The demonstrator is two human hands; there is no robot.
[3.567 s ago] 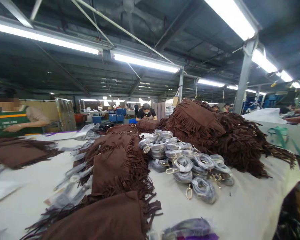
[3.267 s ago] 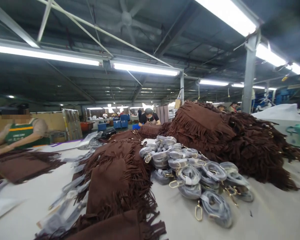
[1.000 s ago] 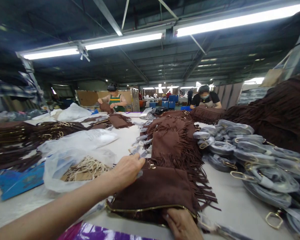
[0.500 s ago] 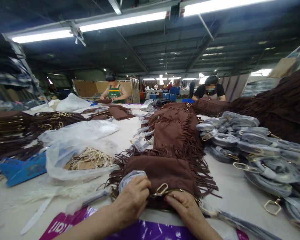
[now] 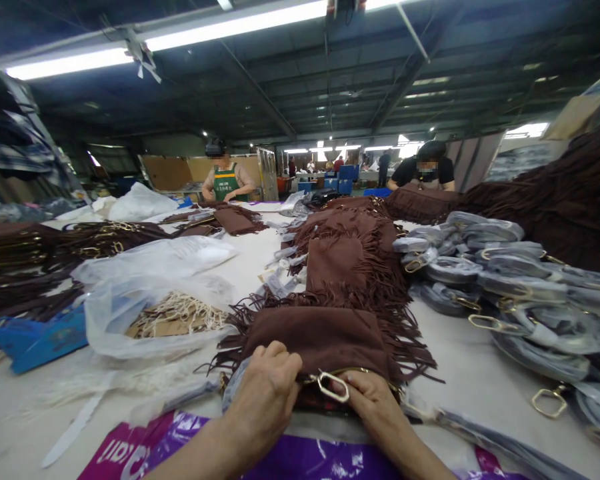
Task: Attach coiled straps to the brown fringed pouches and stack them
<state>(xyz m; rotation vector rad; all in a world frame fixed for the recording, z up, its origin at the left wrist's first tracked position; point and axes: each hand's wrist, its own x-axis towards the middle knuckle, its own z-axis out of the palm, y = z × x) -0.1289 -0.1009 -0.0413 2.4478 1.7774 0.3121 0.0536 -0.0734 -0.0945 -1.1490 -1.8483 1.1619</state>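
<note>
A dark brown fringed bag (image 5: 320,333) lies flat in front of me, its gold-zippered mouth towards me. My left hand (image 5: 267,383) is closed at the mouth's left part, gripping a strap coil in clear plastic (image 5: 234,387) that shows beside the wrist. Out of that grip, a gold clasp (image 5: 336,399) sticks to the right over the opening. My right hand (image 5: 373,397) is closed on the right part of the bag's zipper edge, its thumb and fingertips close by the clasp. Much of the opening is hidden behind the hands.
More brown fringed bags (image 5: 335,261) run away up the table. Plastic-wrapped straps (image 5: 525,287) are heaped at right. At left are a plastic bag of cords (image 5: 110,333) and a blue holder (image 5: 45,337). Purple packaging (image 5: 305,460) lies nearest me. Two co-workers stand across the table.
The gold clasp has swung down and to the right, over the bag's mouth. My right hand has shifted slightly up beside it. My left hand still grips the strap coil.
</note>
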